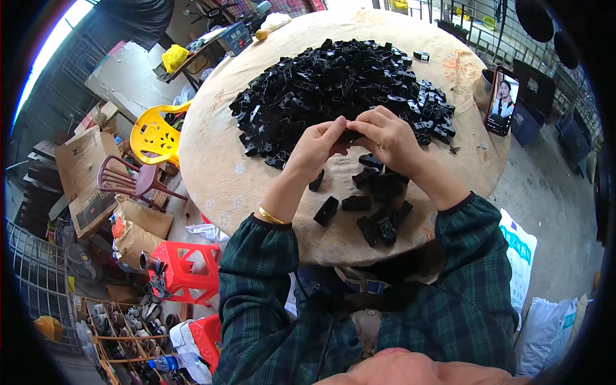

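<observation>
Over the near side of a big heap of small black plastic parts (333, 83), my left hand (316, 146) and my right hand (389, 138) meet with fingertips together. Both are closed on one black plastic part (350, 135), mostly covered by the fingers; its exact kind does not show. Below my hands, closer to me, lies a loose group of similar black parts (387, 229), some overlapping. One black part (326, 210) rests a little apart on the left.
The round table carries a beige patterned cloth (215, 154). At its right edge a phone (502, 101) stands upright, its screen lit. A yellow chair (154, 138), a brown chair (138, 179) and a red stool (186, 273) are at the left. White sacks (516, 256) stand at the right.
</observation>
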Demonstrator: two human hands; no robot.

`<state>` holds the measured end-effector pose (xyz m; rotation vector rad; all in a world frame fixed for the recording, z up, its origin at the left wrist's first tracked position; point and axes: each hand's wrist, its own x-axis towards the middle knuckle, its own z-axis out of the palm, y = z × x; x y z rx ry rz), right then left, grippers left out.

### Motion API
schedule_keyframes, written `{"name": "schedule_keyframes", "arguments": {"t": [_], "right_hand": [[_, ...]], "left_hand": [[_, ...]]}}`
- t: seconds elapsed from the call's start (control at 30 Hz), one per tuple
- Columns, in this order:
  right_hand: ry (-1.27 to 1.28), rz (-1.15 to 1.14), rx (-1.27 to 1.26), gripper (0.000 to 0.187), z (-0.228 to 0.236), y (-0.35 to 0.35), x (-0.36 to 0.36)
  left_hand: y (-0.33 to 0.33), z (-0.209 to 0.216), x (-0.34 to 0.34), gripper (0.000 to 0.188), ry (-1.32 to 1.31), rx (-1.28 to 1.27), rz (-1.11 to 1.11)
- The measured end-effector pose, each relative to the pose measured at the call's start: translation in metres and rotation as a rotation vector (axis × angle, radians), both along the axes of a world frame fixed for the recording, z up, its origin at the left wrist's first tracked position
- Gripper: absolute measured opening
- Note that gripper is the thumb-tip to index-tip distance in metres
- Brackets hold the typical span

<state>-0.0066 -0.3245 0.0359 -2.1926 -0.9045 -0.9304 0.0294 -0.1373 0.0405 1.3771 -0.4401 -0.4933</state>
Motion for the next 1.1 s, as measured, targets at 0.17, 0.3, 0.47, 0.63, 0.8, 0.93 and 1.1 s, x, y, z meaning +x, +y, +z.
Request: {"name": "schedule_keyframes", "arguments": {"t": [0.17,0.3,0.47,0.63,0.8,0.93,1.1], "right_hand": [[0.061,0.051,0.007,0.028,-0.002,0.0,0.002],[0.042,0.035,0.019,0.027,0.0,0.003,-0.001],[0.029,0.019,-0.037,0.028,-0.003,0.003,-0.001],[-0.055,-0.056,-0.062,0.025,-0.001,0.011,-0.009],[-0.036,-0.093,-0.031,0.021,-0.004,0.011,-0.009],[-0.02,-0.083,-0.043,0.027,-0.004,0.009,-0.007],[-0.097,-0.099,-0.028,0.027,-0.002,0.009,-0.006]], "left_hand": [[0.002,0.003,-0.001,0.034,-0.011,0.034,-0.006],[0.008,0.006,0.0,0.033,-0.078,0.155,-0.008],[0.008,0.005,0.0,0.033,-0.038,0.094,-0.039],[0.002,0.001,-0.004,0.034,-0.184,0.166,0.055],[-0.002,0.004,-0.012,0.035,-0.057,0.105,0.03],[-0.004,-0.009,-0.009,0.031,-0.056,0.051,0.04],[-0.007,-0.011,-0.009,0.031,-0.031,-0.072,0.066]]}}
